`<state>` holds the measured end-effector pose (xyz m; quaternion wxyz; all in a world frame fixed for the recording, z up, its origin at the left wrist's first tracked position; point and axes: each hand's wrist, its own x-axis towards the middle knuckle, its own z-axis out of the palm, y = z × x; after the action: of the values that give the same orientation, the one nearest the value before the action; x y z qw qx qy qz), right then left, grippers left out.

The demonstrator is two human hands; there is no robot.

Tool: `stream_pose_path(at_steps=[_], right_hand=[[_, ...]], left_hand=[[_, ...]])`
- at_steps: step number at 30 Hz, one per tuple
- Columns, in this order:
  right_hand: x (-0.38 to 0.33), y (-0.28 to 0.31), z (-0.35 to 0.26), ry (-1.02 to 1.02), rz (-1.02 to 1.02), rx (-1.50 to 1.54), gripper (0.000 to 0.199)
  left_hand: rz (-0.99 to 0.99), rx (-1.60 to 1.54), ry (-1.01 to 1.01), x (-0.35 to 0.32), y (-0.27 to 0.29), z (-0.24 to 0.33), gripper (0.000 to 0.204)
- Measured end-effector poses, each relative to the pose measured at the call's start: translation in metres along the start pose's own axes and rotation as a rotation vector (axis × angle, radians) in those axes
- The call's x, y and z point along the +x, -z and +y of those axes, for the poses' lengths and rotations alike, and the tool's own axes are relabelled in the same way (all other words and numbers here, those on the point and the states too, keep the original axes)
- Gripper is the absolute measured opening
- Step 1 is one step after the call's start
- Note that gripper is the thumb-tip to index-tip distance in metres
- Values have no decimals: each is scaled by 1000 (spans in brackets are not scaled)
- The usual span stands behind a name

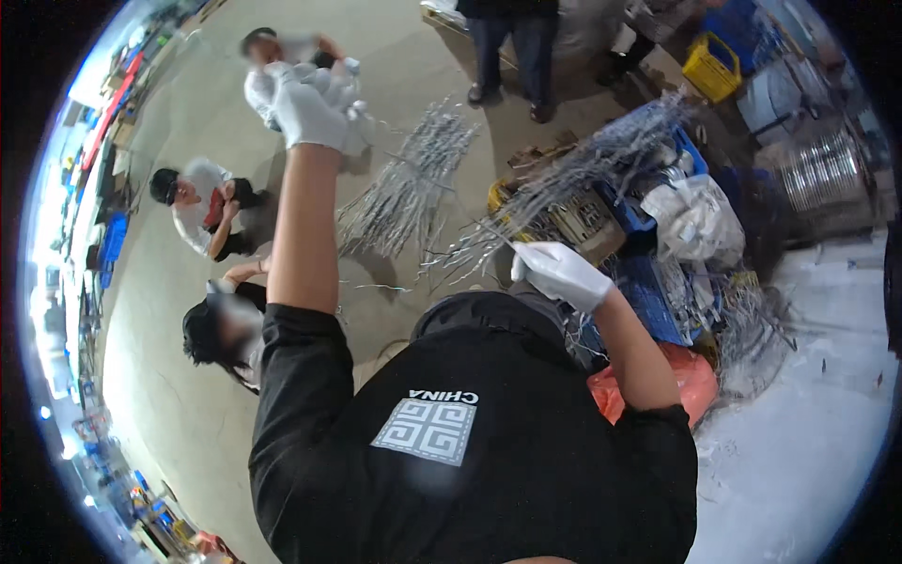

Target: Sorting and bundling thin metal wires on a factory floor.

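Note:
My right hand (564, 274), in a white glove, pinches the end of a thin grey metal wire (490, 228). The wire slants up and left over a loose heap of crimped metal strips (413, 183) on the floor. Raised at the upper left is my left hand (312, 111), also gloved in white. Its fingers look bent inward, with a blurred whitish shape beside them; what they grip is hidden. To the right, a long bundle of similar strips (601, 174) lies across the crates, just beyond my right hand.
Blue crates (648, 299) hold metal pieces, with a white plastic bag (697, 218) on top. A red plastic bag (691, 376) lies by my right elbow. A yellow basket (712, 68) and a metal coil (822, 174) stand farther right. Several people are nearby, some at the left.

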<state>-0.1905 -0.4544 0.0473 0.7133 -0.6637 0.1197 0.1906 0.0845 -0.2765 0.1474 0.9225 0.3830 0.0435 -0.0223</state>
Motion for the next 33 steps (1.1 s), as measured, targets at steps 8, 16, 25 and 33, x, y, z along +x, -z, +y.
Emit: stream_pose_path(at_steps=[8,16,25,33], right_hand=[[-9,-5,35,-269,-187,413,33],[-14,-34,11,-153,-101,367,32],[-11,-28,-13,-134,-148,265,32],[-3,-23,-24,-253,-97,372,26]], left_hand=[[-215,-105,267,18,17,-26,43],[-86,-52,198,16,27,-8,46],[-12,-118,210,3,16,9,45],[-421,14,-121,-45,-13,34,41]])
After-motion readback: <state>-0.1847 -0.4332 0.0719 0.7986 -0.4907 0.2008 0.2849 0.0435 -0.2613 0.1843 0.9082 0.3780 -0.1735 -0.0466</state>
